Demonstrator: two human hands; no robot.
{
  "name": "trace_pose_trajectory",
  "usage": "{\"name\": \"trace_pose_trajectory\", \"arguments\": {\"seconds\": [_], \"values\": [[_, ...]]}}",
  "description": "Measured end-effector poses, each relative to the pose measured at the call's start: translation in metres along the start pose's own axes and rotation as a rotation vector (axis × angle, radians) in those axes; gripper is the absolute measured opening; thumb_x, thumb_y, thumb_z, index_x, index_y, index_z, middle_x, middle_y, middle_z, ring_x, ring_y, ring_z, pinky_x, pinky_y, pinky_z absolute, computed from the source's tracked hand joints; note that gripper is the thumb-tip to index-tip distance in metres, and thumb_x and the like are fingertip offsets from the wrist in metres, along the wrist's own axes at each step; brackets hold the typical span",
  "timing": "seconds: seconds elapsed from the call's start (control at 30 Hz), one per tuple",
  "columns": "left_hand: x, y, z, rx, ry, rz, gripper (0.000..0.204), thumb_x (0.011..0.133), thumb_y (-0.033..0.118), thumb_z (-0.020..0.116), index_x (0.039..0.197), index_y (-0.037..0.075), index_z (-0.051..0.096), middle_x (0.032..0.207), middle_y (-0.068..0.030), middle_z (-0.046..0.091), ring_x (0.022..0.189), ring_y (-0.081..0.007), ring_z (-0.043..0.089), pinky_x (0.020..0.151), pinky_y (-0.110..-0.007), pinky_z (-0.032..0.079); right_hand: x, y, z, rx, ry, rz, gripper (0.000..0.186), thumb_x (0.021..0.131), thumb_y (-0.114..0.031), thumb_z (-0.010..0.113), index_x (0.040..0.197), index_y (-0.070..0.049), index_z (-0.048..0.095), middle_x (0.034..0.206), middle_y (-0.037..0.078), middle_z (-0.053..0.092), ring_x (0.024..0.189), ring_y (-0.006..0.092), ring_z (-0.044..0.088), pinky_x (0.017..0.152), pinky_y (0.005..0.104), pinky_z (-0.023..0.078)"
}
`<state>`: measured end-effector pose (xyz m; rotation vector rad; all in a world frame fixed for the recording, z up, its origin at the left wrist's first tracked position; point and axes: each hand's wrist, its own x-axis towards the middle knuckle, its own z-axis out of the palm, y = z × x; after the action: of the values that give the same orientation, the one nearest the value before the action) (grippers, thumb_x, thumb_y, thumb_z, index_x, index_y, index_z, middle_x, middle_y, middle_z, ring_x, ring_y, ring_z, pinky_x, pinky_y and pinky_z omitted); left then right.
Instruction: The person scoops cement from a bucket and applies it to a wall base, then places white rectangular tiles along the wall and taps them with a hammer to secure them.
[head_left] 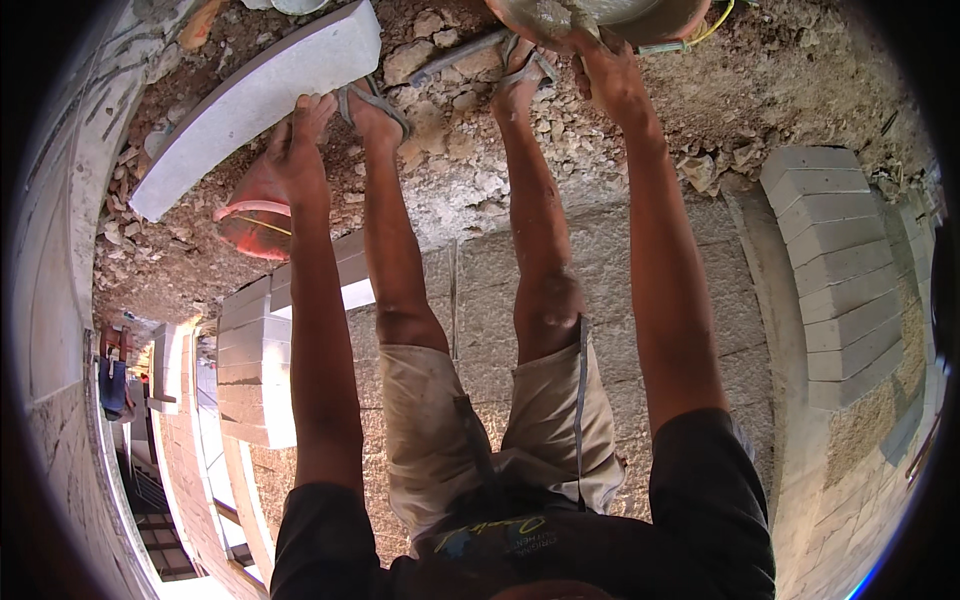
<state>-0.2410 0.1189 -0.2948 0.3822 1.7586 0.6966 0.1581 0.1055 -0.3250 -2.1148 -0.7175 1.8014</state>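
Note:
A long, light grey building block point(275, 90) lies on the rubble at the front left, beside my foot. My left hand point(302, 140) is closed at its near edge, fingers against the block; part of the grip is hidden. To the right, my right hand point(608, 80) is wrapped round what looks like the handle of a trowel, whose end reaches into wet grey mortar. That mortar sits in a reddish basin point(690, 28), cut off by the top edge of the view. Under my left wrist, a red bucket point(262, 215) lies tipped on its side.
Broken stones point(415, 55) and loose soil surround my sandalled feet. A dark flat bar point(462, 55) lies between them. Stacked grey blocks point(835, 265) stand at the right, with another stack point(245, 365) at the left. A rough block wall point(690, 300) shows behind my legs.

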Motion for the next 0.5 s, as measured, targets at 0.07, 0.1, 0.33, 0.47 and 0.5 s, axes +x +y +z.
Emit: {"name": "trace_pose_trajectory", "arguments": {"seconds": [0.07, 0.1, 0.33, 0.47, 0.5], "values": [[-0.005, -0.011, 0.0, 0.053, -0.074, -0.003, 0.03, 0.1, 0.013, 0.073, 0.117, -0.012, 0.07, 0.113, -0.0168, 0.077, 0.105, -0.0189, 0.073, 0.097, -0.03, 0.055, -0.013, 0.001, -0.006, 0.08, -0.006, 0.074, 0.031, 0.099, -0.037, 0.063, 0.105, -0.007, 0.068, 0.07, -0.001, 0.055, 0.052, 0.011, 0.048, 0.048, 0.0305, 0.039], [-0.009, -0.018, 0.002, 0.129, -0.118, -0.01, 0.029, 0.099, 0.012, 0.073, 0.116, -0.011, 0.071, 0.112, -0.0158, 0.077, 0.105, -0.0175, 0.073, 0.096, -0.03, 0.055, -0.021, 0.003, -0.008, 0.154, -0.008, 0.007, 0.03, 0.099, -0.036, 0.063, 0.105, -0.007, 0.067, 0.07, -0.001, 0.055, 0.052, 0.011, 0.047, 0.048, 0.0304, 0.039], [-0.016, -0.045, 0.018, 0.3, -0.099, 0.173, 0.021, 0.097, 0.004, 0.073, 0.117, -0.005, 0.074, 0.112, -0.0116, 0.077, 0.105, -0.0159, 0.072, 0.094, -0.027, 0.056, -0.046, 0.017, -0.013, 0.23, 0.074, 0.184, 0.028, 0.095, -0.032, 0.063, 0.09, -0.005, 0.064, 0.063, 0.004, 0.054, 0.05, 0.0113, 0.047, 0.048, 0.0296, 0.04], [0.01, -0.024, 0.002, 0.46, -0.006, 0.317, 0.024, 0.095, 0.005, 0.075, 0.119, -0.001, 0.074, 0.121, -0.0143, 0.075, 0.111, -0.0199, 0.07, 0.097, -0.03, 0.055, -0.057, 0.024, -0.023, 0.314, 0.055, 0.288, 0.03, 0.096, -0.033, 0.059, 0.087, -0.005, 0.062, 0.064, 0.005, 0.054, 0.048, 0.0138, 0.046, 0.047, 0.0316, 0.039], [0.018, -0.016, -0.006, 0.53, 0.027, 0.373, 0.027, 0.095, 0.006, 0.076, 0.121, 0.0, 0.073, 0.123, -0.0156, 0.074, 0.114, -0.0219, 0.07, 0.099, -0.031, 0.054, -0.06, 0.024, -0.026, 0.235, 0.074, 0.224, 0.03, 0.096, -0.034, 0.059, 0.087, -0.006, 0.062, 0.063, 0.005, 0.053, 0.048, 0.0135, 0.045, 0.047, 0.0314, 0.038]]}}
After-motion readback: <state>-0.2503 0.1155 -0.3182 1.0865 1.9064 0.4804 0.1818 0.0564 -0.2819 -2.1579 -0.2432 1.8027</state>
